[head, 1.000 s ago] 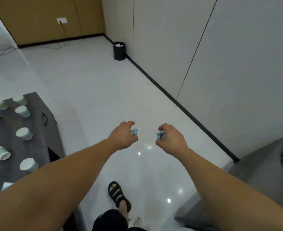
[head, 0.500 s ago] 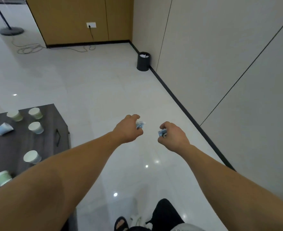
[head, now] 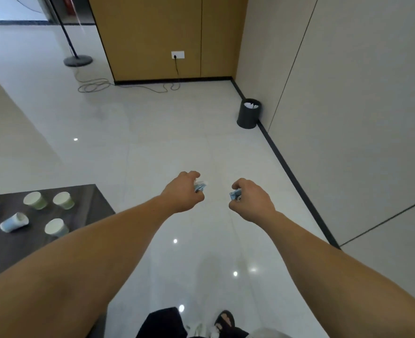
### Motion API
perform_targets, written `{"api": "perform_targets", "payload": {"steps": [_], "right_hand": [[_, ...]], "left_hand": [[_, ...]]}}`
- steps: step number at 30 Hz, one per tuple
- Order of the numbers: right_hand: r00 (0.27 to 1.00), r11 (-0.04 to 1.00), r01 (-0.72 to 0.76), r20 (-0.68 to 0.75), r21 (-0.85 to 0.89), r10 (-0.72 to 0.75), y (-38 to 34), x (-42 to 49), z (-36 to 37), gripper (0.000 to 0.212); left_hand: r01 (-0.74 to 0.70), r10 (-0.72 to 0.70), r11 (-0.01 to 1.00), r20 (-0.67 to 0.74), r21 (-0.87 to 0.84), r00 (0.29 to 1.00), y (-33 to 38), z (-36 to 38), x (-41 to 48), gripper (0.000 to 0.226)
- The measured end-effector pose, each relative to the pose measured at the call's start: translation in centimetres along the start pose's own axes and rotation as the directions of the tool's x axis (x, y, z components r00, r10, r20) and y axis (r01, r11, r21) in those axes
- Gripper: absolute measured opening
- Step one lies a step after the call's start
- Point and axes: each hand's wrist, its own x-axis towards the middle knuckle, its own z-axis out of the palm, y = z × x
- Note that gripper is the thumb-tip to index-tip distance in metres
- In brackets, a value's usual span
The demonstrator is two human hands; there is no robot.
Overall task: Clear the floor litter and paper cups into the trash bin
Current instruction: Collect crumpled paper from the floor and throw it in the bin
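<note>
Two hands are held out over the floor, well short of the trash bin (head: pixel 248 115). The left hand (head: pixel 183 192) curls its fingers and thumb round a crumpled blue-and-white scrap (head: pixel 200 186), which pokes out of the fist on the side facing the bin. The right hand (head: pixel 251 200) pinches a second scrap (head: pixel 235 195) of the same crumpled paper in tightly bent fingers. The two hands are apart.

Between the hands and the bin the floor (head: pixel 152 142) lies open. It is pale glossy tile with faint joint lines and small bright reflections. The bin is dark, round and smooth-sided, with white crumpled paper showing at its mouth. It stands against the black baseboard (head: pixel 292 176), which runs from the bin back toward the person as the walkway's right edge, below plain matte wall panels.

Past the bin the baseboard turns a corner under tan wood panels. A loose grey cable (head: pixel 96 85) coils on the tile there, with a round black stand base (head: pixel 77 61) further left.

Well left of the bin and nearer the person, the corner of a dark wood-grain table (head: pixel 84 198) juts toward the open floor. Pale green and blue paper cups (head: pixel 35 200) sit on it, and one tipped cup (head: pixel 14 222) lies on its side.
</note>
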Motion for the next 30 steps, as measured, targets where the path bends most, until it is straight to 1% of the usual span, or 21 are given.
{"api": "perform_targets", "payload": {"steps": [6,10,14,16,18,21,25,30], "right_hand": [[1.0,1.0,0.012,0.029,0.007,-0.012,-0.1,11.4,-2.4,0.039],[0.999,1.0,-0.009,0.051,-0.013,0.009,-0.3,20.0,-3.2,0.04],[0.999,0.999,-0.047,0.021,-0.017,0.047,-1.1,28.7,-5.0,0.041],[0.997,0.997,-0.072,0.02,-0.01,0.072,-1.8,32.6,-5.8,0.042],[0.997,0.997,-0.082,-0.012,0.013,0.082,-2.3,36.8,-6.7,0.043],[0.995,0.995,-0.091,-0.038,0.029,0.092,-2.7,42.1,-7.6,0.043],[0.993,0.993,-0.12,-0.019,0.009,0.12,-1.0,49.3,-8.6,0.045],[0.991,0.991,-0.129,-0.018,0.03,0.129,2.4,60.5,-11.2,0.044]], "left_hand": [[0.043,-0.044,0.999,-0.007,-0.013,0.999,-0.5,-2.0,10.4,0.063],[0.037,-0.037,0.999,0.008,-0.011,0.999,-1.3,-3.3,19.5,0.064],[-0.013,0.013,0.999,-0.008,-0.031,1.0,-1.4,-6.2,29.4,0.064],[-0.026,0.027,0.999,0.022,-0.037,0.999,-1.3,-7.7,33.4,0.065],[-0.051,0.052,0.998,0.038,-0.022,0.998,-1.1,-9.2,37.8,0.065],[-0.048,0.049,0.999,0.049,-0.016,0.998,-0.8,-10.7,43.8,0.065],[-0.067,0.066,0.998,0.103,0.003,0.992,0.5,-10.8,51.7,0.066],[-0.076,0.075,0.997,0.08,0.01,0.994,3.2,-11.0,62.7,0.068]]}}
